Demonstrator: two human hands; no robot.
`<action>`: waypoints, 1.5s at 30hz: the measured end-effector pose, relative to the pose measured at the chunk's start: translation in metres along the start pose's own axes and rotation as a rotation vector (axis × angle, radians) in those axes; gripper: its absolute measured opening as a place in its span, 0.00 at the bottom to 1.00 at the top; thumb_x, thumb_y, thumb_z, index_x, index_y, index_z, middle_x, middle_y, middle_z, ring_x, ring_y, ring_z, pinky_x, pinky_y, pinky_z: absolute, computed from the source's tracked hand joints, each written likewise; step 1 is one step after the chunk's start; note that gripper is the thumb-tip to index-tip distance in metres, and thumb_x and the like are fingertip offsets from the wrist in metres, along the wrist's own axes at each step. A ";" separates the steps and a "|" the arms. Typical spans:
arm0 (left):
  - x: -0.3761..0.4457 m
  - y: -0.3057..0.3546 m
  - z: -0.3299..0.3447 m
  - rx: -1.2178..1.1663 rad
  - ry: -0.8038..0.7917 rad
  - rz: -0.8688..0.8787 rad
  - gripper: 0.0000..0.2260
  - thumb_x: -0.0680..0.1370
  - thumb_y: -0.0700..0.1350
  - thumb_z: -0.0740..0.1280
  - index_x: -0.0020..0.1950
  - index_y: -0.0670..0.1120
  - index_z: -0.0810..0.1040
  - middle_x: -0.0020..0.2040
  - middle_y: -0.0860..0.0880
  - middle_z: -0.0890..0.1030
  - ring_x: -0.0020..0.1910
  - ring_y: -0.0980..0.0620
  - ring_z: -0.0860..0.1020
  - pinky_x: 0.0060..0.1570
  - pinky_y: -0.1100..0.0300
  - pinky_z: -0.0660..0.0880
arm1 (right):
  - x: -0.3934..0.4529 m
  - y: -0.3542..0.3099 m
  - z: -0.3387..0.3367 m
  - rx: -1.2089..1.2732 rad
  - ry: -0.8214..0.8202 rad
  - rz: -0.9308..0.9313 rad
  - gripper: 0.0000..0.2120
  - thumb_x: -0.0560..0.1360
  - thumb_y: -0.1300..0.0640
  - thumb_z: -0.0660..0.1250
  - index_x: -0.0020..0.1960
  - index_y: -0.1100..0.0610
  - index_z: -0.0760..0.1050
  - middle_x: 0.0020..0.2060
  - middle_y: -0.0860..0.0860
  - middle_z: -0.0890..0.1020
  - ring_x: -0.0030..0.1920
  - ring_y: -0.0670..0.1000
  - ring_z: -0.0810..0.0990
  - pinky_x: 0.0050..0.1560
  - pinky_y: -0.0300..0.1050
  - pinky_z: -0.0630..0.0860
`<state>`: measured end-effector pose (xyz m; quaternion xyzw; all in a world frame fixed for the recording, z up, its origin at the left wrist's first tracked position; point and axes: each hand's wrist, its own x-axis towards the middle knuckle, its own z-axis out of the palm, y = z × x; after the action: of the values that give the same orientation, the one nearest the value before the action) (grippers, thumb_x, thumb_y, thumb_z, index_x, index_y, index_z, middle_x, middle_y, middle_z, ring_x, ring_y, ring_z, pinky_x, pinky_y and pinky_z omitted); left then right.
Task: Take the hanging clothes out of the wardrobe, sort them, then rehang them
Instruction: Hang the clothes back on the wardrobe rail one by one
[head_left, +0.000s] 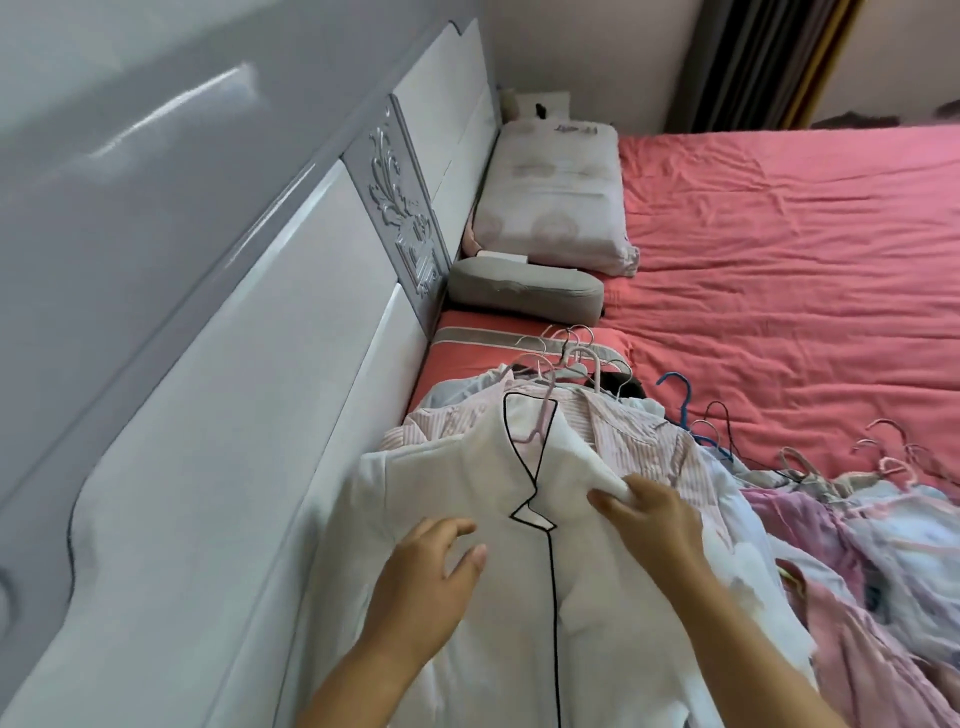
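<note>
A white top with black piping (467, 478) lies on a pink hanger (535, 421), uppermost on a pile of clothes beside the headboard. My right hand (649, 519) pinches the white fabric at the top's right shoulder. My left hand (426, 587) hovers over the left chest of the top with fingers relaxed and holding nothing. Under it lies a pink striped shirt (639, 441) with several more hangers (571, 353) poking out behind. A second pile of pink and pale blue clothes (857, 545) on hangers spreads to the right.
The clothes lie on a bed with a coral-red sheet (779, 260). A white and grey headboard (234, 415) runs along the left. A patterned pillow (556, 192) and a grey cushion (524, 291) sit at the bed's head. Dark curtains (753, 62) hang at the far wall.
</note>
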<state>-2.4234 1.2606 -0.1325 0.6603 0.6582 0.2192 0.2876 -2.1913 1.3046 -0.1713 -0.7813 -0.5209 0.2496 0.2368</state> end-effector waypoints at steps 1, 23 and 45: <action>0.002 0.006 -0.005 -0.002 0.014 0.046 0.13 0.77 0.48 0.67 0.62 0.51 0.77 0.55 0.60 0.74 0.57 0.60 0.73 0.53 0.72 0.64 | -0.013 -0.006 -0.014 0.035 0.044 -0.007 0.22 0.69 0.45 0.71 0.31 0.58 0.65 0.25 0.50 0.71 0.35 0.57 0.75 0.36 0.48 0.64; -0.086 0.215 -0.020 -0.263 0.052 1.071 0.25 0.75 0.67 0.57 0.29 0.48 0.64 0.24 0.53 0.65 0.30 0.51 0.65 0.29 0.66 0.59 | -0.328 0.010 -0.235 0.301 0.717 0.183 0.13 0.57 0.48 0.80 0.35 0.54 0.81 0.28 0.53 0.77 0.30 0.49 0.73 0.33 0.45 0.69; -0.430 0.330 0.008 -0.669 -0.642 1.598 0.17 0.68 0.64 0.63 0.32 0.51 0.68 0.24 0.56 0.64 0.28 0.56 0.66 0.29 0.61 0.64 | -0.724 -0.019 -0.262 -0.023 1.322 0.546 0.25 0.57 0.27 0.68 0.49 0.38 0.79 0.45 0.33 0.81 0.47 0.34 0.79 0.45 0.22 0.69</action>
<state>-2.1887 0.8419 0.1208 0.8300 -0.2019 0.3377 0.3954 -2.2787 0.6070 0.1442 -0.8740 -0.0567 -0.2311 0.4236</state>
